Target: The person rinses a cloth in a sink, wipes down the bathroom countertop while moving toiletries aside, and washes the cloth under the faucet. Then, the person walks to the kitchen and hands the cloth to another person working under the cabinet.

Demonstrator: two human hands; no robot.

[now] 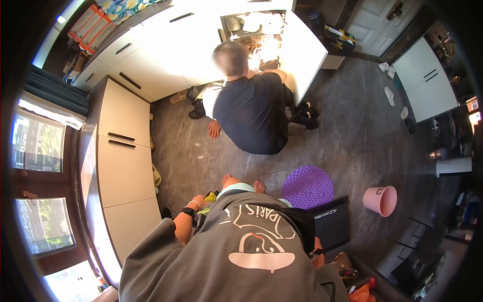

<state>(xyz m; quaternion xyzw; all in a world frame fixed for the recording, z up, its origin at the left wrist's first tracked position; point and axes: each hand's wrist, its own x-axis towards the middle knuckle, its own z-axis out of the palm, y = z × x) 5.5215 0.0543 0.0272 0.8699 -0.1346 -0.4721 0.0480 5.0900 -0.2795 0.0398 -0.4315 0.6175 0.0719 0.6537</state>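
My left hand is low beside my left leg, with a pale band and a black watch on the wrist. Its fingers are curled around a small yellow-and-black item, whose kind I cannot make out. My right hand is mostly hidden; its wrist, with a dark band, shows at my right side by a black panel-like object. The fingers there do not show. My bare feet are on the grey floor.
Ahead, another person in a dark shirt crouches at an open lit cabinet, one hand on the floor. A purple round mat and pink bin are to the right. A tall white cabinet stands left; slippers lie far right.
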